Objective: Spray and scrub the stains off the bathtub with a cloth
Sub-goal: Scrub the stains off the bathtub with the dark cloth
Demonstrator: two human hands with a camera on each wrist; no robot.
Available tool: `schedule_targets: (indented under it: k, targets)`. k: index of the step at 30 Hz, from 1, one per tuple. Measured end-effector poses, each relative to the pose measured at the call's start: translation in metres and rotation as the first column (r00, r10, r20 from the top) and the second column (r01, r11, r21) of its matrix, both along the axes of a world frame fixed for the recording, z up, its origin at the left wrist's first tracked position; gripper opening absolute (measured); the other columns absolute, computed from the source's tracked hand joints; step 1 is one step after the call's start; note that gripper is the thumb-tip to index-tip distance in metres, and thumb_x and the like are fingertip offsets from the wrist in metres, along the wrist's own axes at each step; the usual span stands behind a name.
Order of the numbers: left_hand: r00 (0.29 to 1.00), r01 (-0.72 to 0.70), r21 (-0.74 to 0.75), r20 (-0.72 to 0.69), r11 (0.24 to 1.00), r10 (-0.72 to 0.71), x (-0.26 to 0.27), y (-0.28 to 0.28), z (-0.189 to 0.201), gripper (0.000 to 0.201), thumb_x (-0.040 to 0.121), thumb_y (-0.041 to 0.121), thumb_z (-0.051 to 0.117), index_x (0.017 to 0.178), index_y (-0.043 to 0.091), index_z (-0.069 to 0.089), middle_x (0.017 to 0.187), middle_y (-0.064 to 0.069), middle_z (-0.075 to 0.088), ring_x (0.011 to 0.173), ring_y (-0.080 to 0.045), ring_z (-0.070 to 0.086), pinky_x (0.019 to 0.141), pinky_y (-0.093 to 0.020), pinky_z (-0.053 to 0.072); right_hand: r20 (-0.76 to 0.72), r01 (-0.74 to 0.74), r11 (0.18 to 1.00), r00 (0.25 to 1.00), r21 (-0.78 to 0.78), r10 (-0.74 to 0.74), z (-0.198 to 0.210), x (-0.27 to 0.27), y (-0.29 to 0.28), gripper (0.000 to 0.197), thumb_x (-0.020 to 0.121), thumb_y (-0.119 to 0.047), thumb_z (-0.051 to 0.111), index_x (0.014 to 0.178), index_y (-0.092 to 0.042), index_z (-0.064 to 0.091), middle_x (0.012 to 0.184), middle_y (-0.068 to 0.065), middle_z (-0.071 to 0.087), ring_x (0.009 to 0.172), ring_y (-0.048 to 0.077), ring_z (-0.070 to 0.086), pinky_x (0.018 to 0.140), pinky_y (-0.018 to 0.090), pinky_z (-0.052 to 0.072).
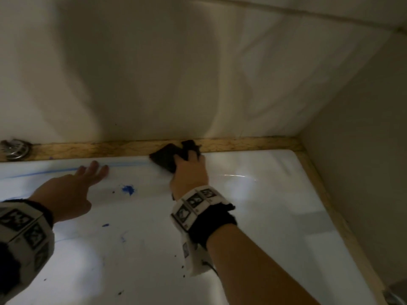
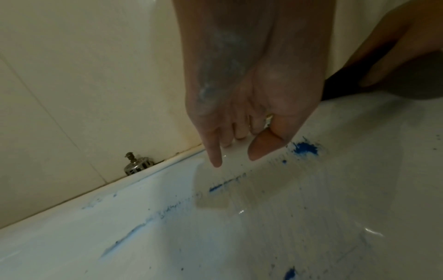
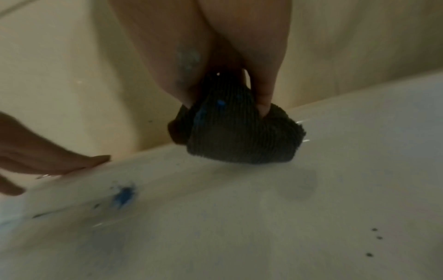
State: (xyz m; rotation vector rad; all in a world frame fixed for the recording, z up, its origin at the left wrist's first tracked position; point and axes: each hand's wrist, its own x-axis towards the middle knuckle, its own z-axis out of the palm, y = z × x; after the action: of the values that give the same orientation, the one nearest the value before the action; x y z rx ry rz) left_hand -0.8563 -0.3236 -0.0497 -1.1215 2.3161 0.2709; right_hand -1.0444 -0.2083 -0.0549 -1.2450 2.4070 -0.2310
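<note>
My right hand (image 1: 189,170) grips a bunched dark cloth (image 1: 167,158) and presses it on the far rim of the white bathtub (image 1: 264,194), near the wall. In the right wrist view the ribbed cloth (image 3: 235,136) carries blue smears, pinched between thumb and fingers. My left hand (image 1: 88,175) lies open, with straight fingers resting on the tub surface to the left of the cloth. A blue stain (image 1: 128,189) sits between the two hands, and a blue line (image 1: 123,165) runs along the rim. More blue streaks (image 2: 225,183) show below the left fingers (image 2: 213,151).
A metal drain fitting (image 1: 14,148) sits on the yellowish ledge (image 1: 99,147) at the far left. Cream walls close the back and right side. Smaller blue spots (image 1: 105,225) and dark specks (image 1: 182,266) dot the tub. No spray bottle is in view.
</note>
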Motion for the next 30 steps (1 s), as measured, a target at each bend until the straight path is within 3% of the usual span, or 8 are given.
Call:
schedule_targets:
  k: [7,10,14,18,21,24,27,30]
  targets:
    - [1.0,0.002,-0.009,-0.005,1.0,-0.002,-0.003,0.008,0.009,0.087,0.09,0.011,0.043,0.143,0.029,-0.023,0.153,0.002,-0.022,0.145,-0.015,0.006,0.105,-0.024,0.035,0.178,-0.1,0.995,0.979,0.002,0.098,0.013,0.019,-0.007,0.068,0.092,-0.03,0.047,0.147,-0.008,0.012,0.151,0.015,0.017,0.136,0.034,0.017,0.114,0.036,0.017]
    - [1.0,0.013,-0.012,0.016,1.0,-0.012,-0.004,0.01,0.012,0.085,0.091,0.012,0.042,0.144,0.029,-0.022,0.154,0.002,-0.022,0.144,-0.016,0.009,0.103,-0.024,0.035,0.248,-0.158,0.987,0.957,0.016,0.149,0.021,0.004,-0.008,0.054,0.094,-0.014,0.045,0.143,-0.008,0.026,0.143,0.016,0.036,0.129,0.029,0.037,0.105,0.029,0.029]
    - [1.0,0.013,0.015,0.013,1.0,-0.013,-0.004,0.009,0.015,0.085,0.091,0.011,0.042,0.144,0.029,-0.022,0.154,0.002,-0.021,0.144,-0.016,0.012,0.1,-0.024,0.038,0.17,-0.127,0.992,0.977,-0.001,0.126,0.026,-0.031,-0.005,0.045,0.093,-0.014,0.049,0.137,-0.018,0.044,0.142,0.009,0.041,0.128,0.024,0.041,0.101,0.023,0.032]
    - [1.0,0.026,0.011,0.005,1.0,-0.026,-0.004,0.006,0.017,0.082,0.091,0.016,0.042,0.146,0.03,-0.017,0.156,0.002,-0.017,0.144,-0.016,0.013,0.102,-0.027,0.039,-0.013,-0.272,0.911,0.957,0.31,0.291,0.014,-0.054,0.003,0.079,0.084,-0.034,0.064,0.147,-0.025,0.018,0.155,0.0,0.014,0.14,0.026,0.018,0.111,0.033,0.022]
    - [0.998,-0.045,-0.078,-0.042,0.996,0.041,-0.018,0.015,0.018,0.077,0.092,0.041,0.044,0.149,0.024,-0.004,0.157,-0.003,0.001,0.141,-0.02,0.023,0.104,-0.032,0.038,-0.027,-0.303,0.895,0.944,0.328,0.329,0.007,-0.054,0.008,0.086,0.089,-0.029,0.058,0.148,-0.028,-0.004,0.157,-0.005,-0.007,0.144,0.022,-0.003,0.114,0.034,0.013]
    - [0.919,-0.115,-0.212,-0.394,0.97,0.022,-0.046,0.04,0.007,0.074,0.088,0.048,0.048,0.147,0.018,0.016,0.149,-0.008,0.031,0.131,-0.025,0.04,0.106,-0.035,0.034,-0.037,-0.317,0.892,0.937,0.323,0.347,0.002,-0.056,0.004,0.09,0.088,-0.028,0.06,0.147,-0.027,-0.008,0.157,-0.005,-0.008,0.144,0.022,-0.004,0.114,0.035,0.012]
    - [0.836,0.084,-0.237,-0.512,0.968,-0.198,-0.078,0.06,-0.007,0.064,0.089,0.032,0.042,0.148,0.028,0.018,0.155,-0.005,0.019,0.142,-0.024,0.02,0.115,-0.039,0.021,-0.055,-0.327,0.883,0.929,0.336,0.365,-0.001,-0.058,0.001,0.093,0.087,-0.03,0.062,0.148,-0.026,-0.008,0.157,-0.003,-0.005,0.144,0.023,-0.001,0.114,0.036,0.015]
    - [0.863,0.048,-0.079,-0.499,0.996,-0.081,-0.096,0.06,-0.018,0.064,0.086,0.045,0.021,0.147,0.03,0.019,0.157,-0.002,0.007,0.145,-0.019,0.001,0.119,-0.038,0.003,-0.092,-0.335,0.871,0.916,0.36,0.391,-0.003,-0.057,-0.004,0.096,0.083,-0.033,0.065,0.149,-0.023,-0.005,0.156,0.0,0.007,0.143,0.026,0.01,0.11,0.038,0.024]
